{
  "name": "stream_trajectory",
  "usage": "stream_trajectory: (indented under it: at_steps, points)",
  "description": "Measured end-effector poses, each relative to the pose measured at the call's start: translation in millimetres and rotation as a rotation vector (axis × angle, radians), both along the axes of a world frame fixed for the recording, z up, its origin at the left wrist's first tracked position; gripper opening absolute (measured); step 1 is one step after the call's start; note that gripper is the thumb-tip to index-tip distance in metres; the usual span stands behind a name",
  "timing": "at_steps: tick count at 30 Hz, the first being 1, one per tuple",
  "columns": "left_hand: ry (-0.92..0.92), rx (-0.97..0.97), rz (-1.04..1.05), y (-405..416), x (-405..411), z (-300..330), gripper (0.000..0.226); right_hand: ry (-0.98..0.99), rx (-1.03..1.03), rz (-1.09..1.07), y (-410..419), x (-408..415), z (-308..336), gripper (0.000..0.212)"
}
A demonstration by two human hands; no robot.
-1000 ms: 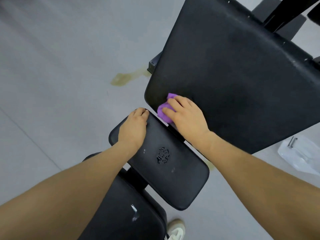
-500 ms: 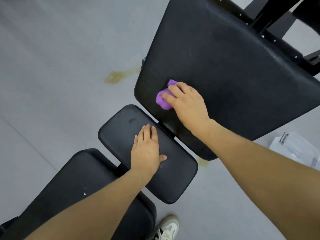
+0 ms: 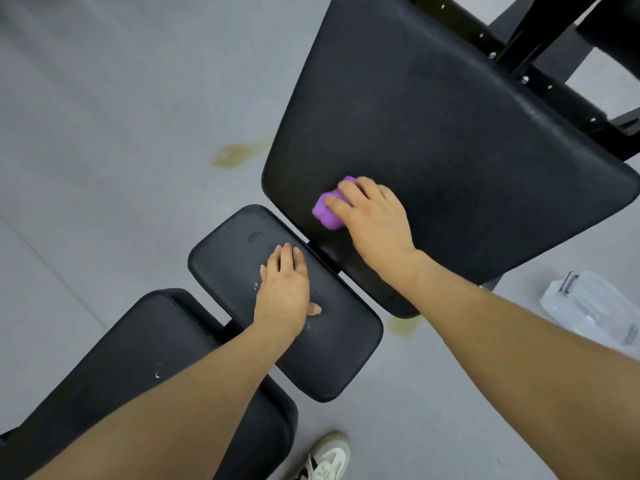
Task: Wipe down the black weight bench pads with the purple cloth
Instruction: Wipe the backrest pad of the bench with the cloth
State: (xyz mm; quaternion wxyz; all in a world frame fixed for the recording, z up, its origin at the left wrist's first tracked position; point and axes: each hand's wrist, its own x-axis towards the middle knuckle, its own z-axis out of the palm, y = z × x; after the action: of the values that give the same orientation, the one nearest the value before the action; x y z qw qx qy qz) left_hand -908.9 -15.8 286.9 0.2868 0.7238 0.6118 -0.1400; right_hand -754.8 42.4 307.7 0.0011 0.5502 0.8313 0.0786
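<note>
The right hand [image 3: 375, 220] grips the crumpled purple cloth [image 3: 327, 211], fingers curled round it, near the lower left edge of the broad, grained black vinyl back pad [image 3: 450, 140], whose surface stretches bare above. The left hand [image 3: 285, 289] rests flat, fingers together, on the smaller rounded black seat pad [image 3: 332, 358].

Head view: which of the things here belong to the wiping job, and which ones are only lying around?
Belong to the job:
purple cloth, under the right hand
large back pad
middle pad, with the left hand flat on it
near pad

Only lying around:
clear plastic bag on the floor
yellowish floor stain
shoe
</note>
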Motion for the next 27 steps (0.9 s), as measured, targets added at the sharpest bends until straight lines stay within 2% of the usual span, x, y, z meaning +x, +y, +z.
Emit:
stream_trajectory:
  at_steps: [3, 6, 8, 10, 12, 16, 19, 23, 25, 27]
  points:
    - [0.007, 0.023, -0.009, 2, -1, -2, 0.101, -0.002, 0.044, 0.008, 9, 1, 5, 0.05]
    - [0.012, 0.017, -0.005, 1, -1, -3, 0.103, 0.023, 0.133, 0.015, -45, 37, -5, 0.041]
    - [0.015, 0.005, -0.003, 1, 0, -1, 0.103, -0.006, 0.103, 0.025, -90, 62, -10, 0.04]
    - [0.018, 0.003, 0.009, 1, 1, 0, 0.103, -0.046, 0.011, 0.009, -107, 72, -6, 0.05]
    - [0.032, 0.012, -0.006, 1, 3, 0, 0.102, -0.061, -0.036, -0.003, -93, 66, -2, 0.054]
    - [0.028, 0.023, 0.01, 2, 3, -3, 0.101, -0.025, 0.041, -0.069, -27, 20, 2, 0.039]
    - [0.006, 0.03, 0.009, 1, 2, -9, 0.103, -0.001, 0.037, -0.083, -3, 5, 5, 0.044]
    - [-0.004, 0.03, 0.019, 0, 0, -10, 0.104, 0.057, 0.126, -0.028, -72, 50, -15, 0.049]
    - [0.014, 0.032, 0.003, 0, 1, -9, 0.104, 0.028, 0.082, -0.032, -109, 72, -20, 0.046]
    - [0.025, 0.042, -0.003, 0, 2, -8, 0.103, 0.006, 0.039, -0.039, -109, 75, -18, 0.053]
